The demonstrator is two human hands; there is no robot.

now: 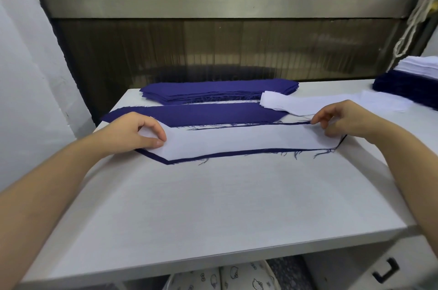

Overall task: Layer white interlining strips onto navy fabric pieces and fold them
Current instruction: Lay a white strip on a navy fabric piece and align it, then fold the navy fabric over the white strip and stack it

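A white interlining strip (244, 141) lies on a navy fabric piece (201, 158), whose dark edge shows along the near side and far right. My left hand (139, 132) pinches the strip's left end between thumb and fingers. At the right end, my right hand (341, 121) pinches the strip's far corner with curled fingers. Just behind, a single navy piece (201, 114) lies flat. Farther back sits a stack of navy pieces (218, 91), and loose white strips (308, 103) lie to its right.
The white table (225, 206) has its front edge near the bottom. At the far right stands a pile of navy pieces (407, 86) topped with white strips (419, 67). A dark machine panel (225, 35) rises behind the table. Pale cords (412, 24) hang at the right.
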